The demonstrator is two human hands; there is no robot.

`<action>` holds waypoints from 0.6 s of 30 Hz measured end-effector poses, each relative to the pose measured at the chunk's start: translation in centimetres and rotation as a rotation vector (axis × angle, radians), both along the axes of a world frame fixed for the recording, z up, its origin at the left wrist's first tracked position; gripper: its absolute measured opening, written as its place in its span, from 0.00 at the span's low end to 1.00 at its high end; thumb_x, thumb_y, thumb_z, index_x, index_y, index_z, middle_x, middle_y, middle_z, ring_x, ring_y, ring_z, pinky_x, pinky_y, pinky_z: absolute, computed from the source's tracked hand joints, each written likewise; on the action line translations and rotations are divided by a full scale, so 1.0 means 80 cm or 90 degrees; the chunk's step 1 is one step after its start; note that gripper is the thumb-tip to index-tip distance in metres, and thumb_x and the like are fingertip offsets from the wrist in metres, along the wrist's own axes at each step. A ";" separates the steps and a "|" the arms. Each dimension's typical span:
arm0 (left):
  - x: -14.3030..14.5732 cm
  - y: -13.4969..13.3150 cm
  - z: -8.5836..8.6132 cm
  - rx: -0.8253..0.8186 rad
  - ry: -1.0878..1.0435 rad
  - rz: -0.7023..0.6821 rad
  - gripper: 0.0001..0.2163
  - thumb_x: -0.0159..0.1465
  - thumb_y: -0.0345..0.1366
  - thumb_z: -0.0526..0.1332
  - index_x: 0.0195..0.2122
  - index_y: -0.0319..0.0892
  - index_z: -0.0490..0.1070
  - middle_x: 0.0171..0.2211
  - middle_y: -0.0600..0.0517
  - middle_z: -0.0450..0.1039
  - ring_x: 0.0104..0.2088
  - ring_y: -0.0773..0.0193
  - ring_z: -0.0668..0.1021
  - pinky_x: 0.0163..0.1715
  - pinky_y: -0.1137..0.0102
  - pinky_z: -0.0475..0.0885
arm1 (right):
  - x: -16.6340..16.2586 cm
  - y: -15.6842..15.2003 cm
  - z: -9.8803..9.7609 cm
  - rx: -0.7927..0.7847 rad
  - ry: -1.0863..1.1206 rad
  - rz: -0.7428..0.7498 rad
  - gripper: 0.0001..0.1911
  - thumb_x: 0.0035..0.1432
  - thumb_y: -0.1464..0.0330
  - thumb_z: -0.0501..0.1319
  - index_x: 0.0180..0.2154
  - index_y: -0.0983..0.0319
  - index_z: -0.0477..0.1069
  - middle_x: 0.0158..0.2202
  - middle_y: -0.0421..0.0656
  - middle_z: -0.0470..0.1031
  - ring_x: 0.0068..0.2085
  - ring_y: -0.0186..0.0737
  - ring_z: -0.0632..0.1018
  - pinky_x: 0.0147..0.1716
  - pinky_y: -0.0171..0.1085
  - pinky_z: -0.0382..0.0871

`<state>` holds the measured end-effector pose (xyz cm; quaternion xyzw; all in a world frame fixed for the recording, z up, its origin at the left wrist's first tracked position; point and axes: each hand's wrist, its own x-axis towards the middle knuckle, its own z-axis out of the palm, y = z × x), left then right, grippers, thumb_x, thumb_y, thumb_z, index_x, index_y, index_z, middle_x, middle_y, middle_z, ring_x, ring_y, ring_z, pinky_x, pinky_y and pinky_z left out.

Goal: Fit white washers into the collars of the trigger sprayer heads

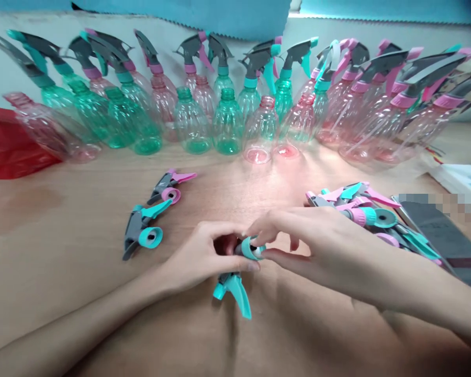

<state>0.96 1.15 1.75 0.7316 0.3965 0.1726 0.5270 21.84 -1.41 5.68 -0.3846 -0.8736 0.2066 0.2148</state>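
My left hand (204,251) is closed around a grey and teal spray trigger head (236,296), whose teal lever hangs below my fingers. The collar of this head faces my right hand (298,238). Thumb and fingertips of that hand pinch at the teal collar, around a small whitish part in its opening. To the left on the table lie two more spray heads, a grey and pink one (165,187) and a grey and teal one (135,230). A pile of pink, teal and grey spray heads (371,214) lies partly behind my right forearm.
Along the wall stand several clear green bottles (228,125) and pink bottles (261,128), many with spray heads on. A red plastic bag (11,146) lies at the left. At the right are a dark flat object (435,230) and a white box (461,178).
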 end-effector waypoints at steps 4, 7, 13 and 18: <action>-0.032 -0.020 0.019 0.176 0.060 -0.065 0.13 0.58 0.36 0.66 0.45 0.46 0.74 0.30 0.56 0.70 0.28 0.69 0.70 0.27 0.75 0.64 | 0.006 -0.005 0.005 -0.016 -0.012 0.009 0.08 0.59 0.68 0.60 0.42 0.54 0.69 0.34 0.34 0.77 0.29 0.29 0.75 0.27 0.30 0.64; -0.068 -0.030 0.030 0.281 0.146 -0.041 0.16 0.61 0.35 0.63 0.51 0.50 0.71 0.36 0.54 0.72 0.31 0.67 0.73 0.31 0.74 0.68 | 0.009 -0.003 0.003 -0.027 -0.045 0.005 0.09 0.58 0.66 0.61 0.42 0.55 0.70 0.36 0.37 0.77 0.29 0.32 0.76 0.27 0.31 0.66; -0.117 -0.006 0.032 0.420 0.269 0.036 0.18 0.62 0.42 0.61 0.53 0.49 0.69 0.43 0.50 0.73 0.38 0.61 0.74 0.37 0.69 0.69 | 0.002 0.001 -0.001 -0.052 -0.113 0.001 0.10 0.59 0.64 0.59 0.44 0.54 0.70 0.41 0.39 0.76 0.32 0.35 0.77 0.30 0.35 0.70; -0.118 0.035 0.023 0.477 0.307 -0.021 0.15 0.64 0.39 0.58 0.51 0.46 0.71 0.39 0.50 0.74 0.35 0.62 0.75 0.36 0.70 0.68 | 0.003 0.006 0.011 -0.098 -0.180 -0.037 0.14 0.59 0.57 0.57 0.47 0.52 0.67 0.45 0.40 0.74 0.35 0.38 0.77 0.32 0.39 0.71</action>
